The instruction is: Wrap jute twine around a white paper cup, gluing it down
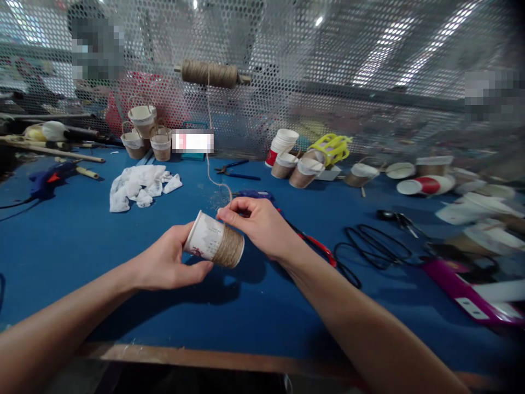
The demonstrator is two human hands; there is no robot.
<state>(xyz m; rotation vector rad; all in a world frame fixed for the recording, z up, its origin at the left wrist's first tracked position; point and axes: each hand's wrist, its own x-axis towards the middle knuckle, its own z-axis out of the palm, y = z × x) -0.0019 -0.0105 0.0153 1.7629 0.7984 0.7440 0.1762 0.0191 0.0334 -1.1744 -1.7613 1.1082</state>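
My left hand (170, 258) is closed around a white paper cup (205, 236), which is tilted on its side above the table. Brown twine is wound round the cup's base end, covering roughly half its wall. My right hand (252, 221) pinches the twine (214, 178) between thumb and fingers at the cup's upper side. From there the strand runs up to a twine spool (209, 74) on a rod against the mesh. Behind my right hand lies a blue glue gun (256, 195), partly hidden.
Pliers (238, 171) and crumpled white cloth (139, 186) lie beyond my hands. Twine-wrapped cups (162, 146) stand back left, with several more and a stack of paper cups (282, 146) back right. Black cable (373, 246) and a purple power strip (463, 290) occupy the right.
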